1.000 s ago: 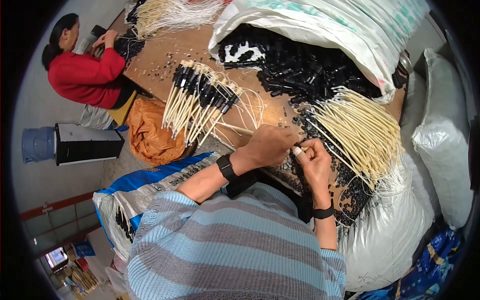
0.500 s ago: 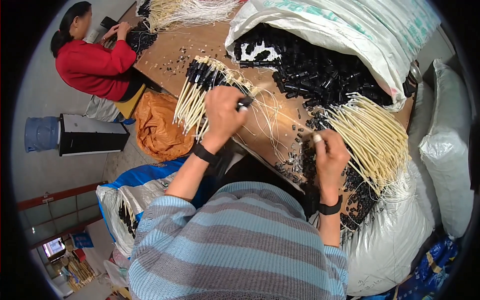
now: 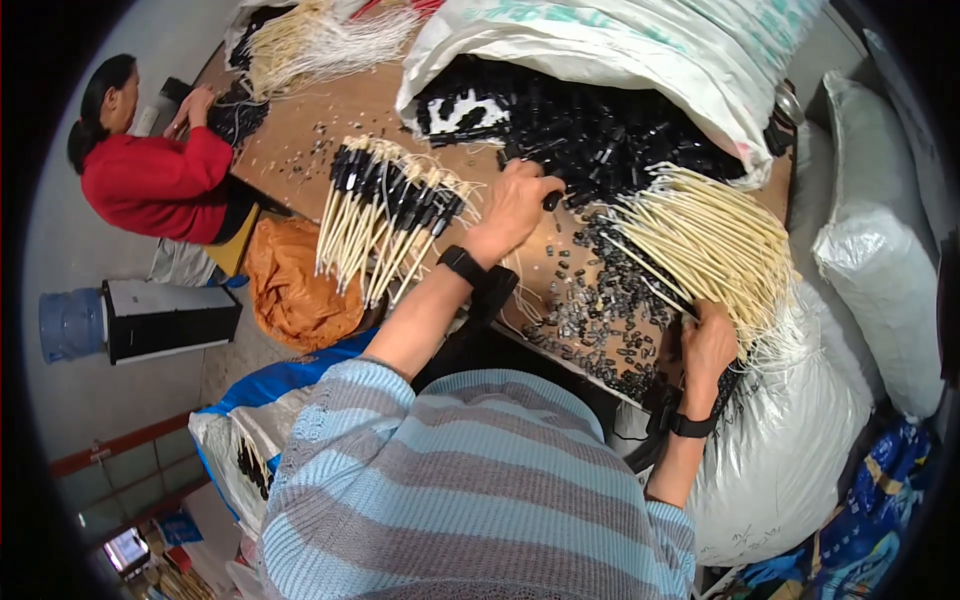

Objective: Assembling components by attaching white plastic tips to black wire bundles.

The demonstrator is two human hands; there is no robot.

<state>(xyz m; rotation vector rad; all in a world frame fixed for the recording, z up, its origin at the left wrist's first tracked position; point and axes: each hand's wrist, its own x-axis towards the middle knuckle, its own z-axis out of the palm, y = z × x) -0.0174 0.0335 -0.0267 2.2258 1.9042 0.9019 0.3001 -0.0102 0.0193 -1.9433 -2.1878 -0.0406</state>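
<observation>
**Black cap in one hand, pale stick in the other**

The left hand's fingers (image 3: pixel 540 195) pinch a small black cap (image 3: pixel 551 201) at the edge of the cap heap (image 3: pixel 600 140) spilling from the white sack (image 3: pixel 640 50) at the counter's far side. The left hand (image 3: pixel 515 210) hovers just beside that heap. The right hand's fingers (image 3: pixel 700 318) close on one stick from the loose sticks (image 3: pixel 700 245), which fan over the counter's right edge. The right hand (image 3: pixel 708 345) rests at the near edge among scattered caps (image 3: pixel 590 310).

Finished sticks (image 3: pixel 385 210) lie on the counter (image 3: pixel 300 130) toward its left edge. To do this well, I judge, draw one stick clear of its neighbours before seating the cap squarely on its tip.
</observation>
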